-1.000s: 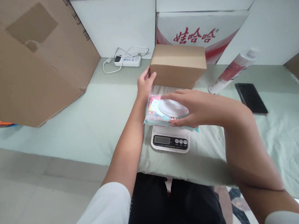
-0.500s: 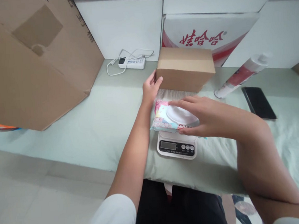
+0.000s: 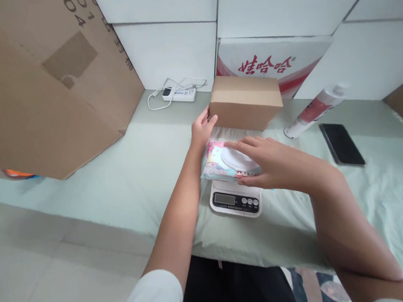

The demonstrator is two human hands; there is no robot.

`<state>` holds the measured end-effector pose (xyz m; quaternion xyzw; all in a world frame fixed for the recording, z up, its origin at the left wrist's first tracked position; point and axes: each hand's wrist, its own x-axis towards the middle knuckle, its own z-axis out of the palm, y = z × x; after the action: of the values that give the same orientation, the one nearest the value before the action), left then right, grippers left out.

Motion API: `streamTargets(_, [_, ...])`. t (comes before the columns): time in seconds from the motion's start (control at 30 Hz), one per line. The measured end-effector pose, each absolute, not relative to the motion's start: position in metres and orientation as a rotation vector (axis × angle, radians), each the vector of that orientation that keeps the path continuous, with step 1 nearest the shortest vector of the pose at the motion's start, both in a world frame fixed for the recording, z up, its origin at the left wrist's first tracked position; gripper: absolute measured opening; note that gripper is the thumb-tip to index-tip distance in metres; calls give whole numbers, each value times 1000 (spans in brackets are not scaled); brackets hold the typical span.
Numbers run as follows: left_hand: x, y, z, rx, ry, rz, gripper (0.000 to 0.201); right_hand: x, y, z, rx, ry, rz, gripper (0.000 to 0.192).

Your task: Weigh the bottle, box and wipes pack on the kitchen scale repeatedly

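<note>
A pack of wet wipes [image 3: 219, 161], pink, white and blue with a white oval lid, lies on top of a white kitchen scale [image 3: 235, 199]. My right hand [image 3: 268, 162] is spread across the pack, thumb at its near edge and fingers at its far edge. The scale's display looks blank; its weighing plate is mostly covered. Behind the pack sits a brown cardboard box [image 3: 245, 112]. At the box's left front corner is my left hand [image 3: 202, 128], fingers along the side and thumb by the front face.
A large carton [image 3: 26, 104] fills the left. A power strip with a white cable [image 3: 179, 94] lies against the white cabinet. A white-and-red box [image 3: 270, 55] stands behind the cardboard box. To the right are a white-and-red tube [image 3: 313, 112] and a black phone [image 3: 341, 143].
The view has shifted slightly, so everything sits a little lower and the right-side things further left. Both hands keep the same places on the box and the wipes pack.
</note>
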<state>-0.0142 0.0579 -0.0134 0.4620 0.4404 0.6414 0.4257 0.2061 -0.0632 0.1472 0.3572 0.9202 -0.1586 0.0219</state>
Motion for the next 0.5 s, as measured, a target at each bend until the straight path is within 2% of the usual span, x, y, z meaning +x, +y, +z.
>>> streamTargets(0.33, [-17,64,-22,1228,1101,1615,79,213,-62,154,1101,2833,-581,78])
streamTargets(0.5, [-19,69,-23,1233,1136,1598,81,234,-55,164,1275,2782,-644,86])
